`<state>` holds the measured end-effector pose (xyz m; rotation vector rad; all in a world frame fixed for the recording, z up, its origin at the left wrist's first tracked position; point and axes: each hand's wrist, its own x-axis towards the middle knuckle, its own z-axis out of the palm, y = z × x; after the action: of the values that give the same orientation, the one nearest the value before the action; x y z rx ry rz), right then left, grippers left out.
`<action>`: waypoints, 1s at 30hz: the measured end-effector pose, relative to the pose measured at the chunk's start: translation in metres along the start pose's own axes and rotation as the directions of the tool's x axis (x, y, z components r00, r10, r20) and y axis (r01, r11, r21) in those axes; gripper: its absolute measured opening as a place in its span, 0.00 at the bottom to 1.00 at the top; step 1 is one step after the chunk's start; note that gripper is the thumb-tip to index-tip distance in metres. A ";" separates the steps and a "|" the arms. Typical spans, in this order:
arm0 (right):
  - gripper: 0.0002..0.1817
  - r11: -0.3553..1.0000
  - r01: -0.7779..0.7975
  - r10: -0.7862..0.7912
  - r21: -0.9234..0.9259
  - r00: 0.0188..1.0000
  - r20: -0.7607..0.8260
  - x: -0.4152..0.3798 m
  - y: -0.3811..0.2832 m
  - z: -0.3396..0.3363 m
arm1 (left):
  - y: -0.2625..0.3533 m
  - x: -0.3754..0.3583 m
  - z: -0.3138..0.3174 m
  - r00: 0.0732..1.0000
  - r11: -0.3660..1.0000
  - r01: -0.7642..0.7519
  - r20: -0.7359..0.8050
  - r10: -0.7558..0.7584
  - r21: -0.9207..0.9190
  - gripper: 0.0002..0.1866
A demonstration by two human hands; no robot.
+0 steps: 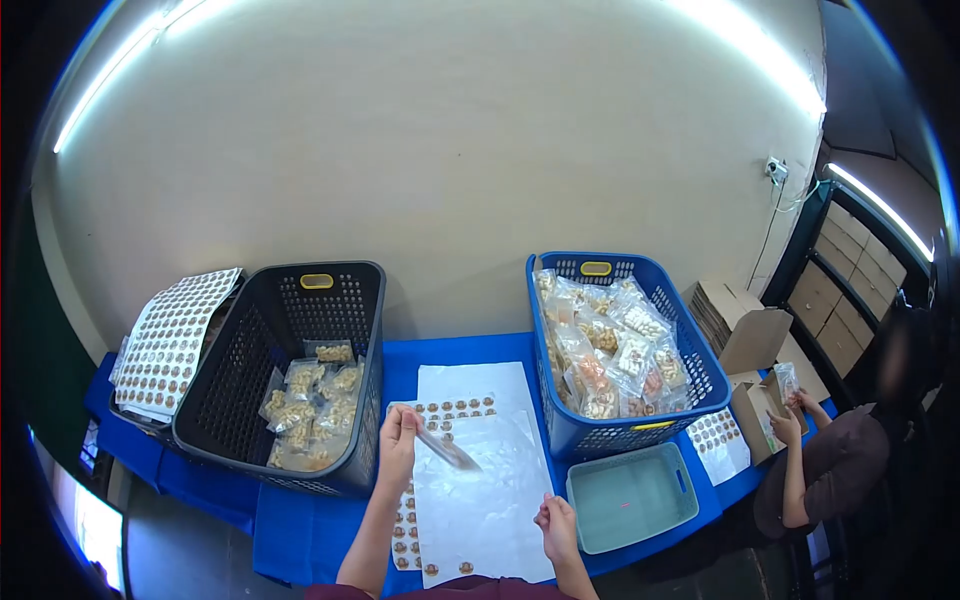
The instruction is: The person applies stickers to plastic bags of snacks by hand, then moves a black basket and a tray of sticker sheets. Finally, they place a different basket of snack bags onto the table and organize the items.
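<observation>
My left hand (397, 447) is closed on the end of a clear plastic packet (447, 452), which hangs tilted above the white sheets. The packet is blurred, so its contents are hard to make out. Lower down, my right hand (557, 528) has its fingers pinched together over the sheet's right edge; whatever they hold, if anything, is too small to name. Beneath both hands lies a white sticker sheet (480, 500), partly peeled, on top of another sheet with rows of round brown stickers (405, 540).
A black basket (225, 425) at left holds packets of snacks (310, 400). The blue basket (640, 430) is heaped with more packets (610, 345). Near my right hand stands a green tray (632, 500). A co-worker (830, 460) handles a packet over a cardboard box (755, 415).
</observation>
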<state>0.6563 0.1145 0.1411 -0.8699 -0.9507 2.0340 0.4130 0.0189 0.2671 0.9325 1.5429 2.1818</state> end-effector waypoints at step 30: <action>0.16 0.795 0.527 -0.587 -0.300 0.792 -0.165 0.100 -0.225 -0.057 | -0.028 -0.088 -0.059 0.776 0.457 0.597 0.328 -0.540 -0.660 0.15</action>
<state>0.7217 0.3213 0.2711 -0.8184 -1.1601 1.2815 0.4361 -0.0649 0.2004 0.1501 0.6117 1.9103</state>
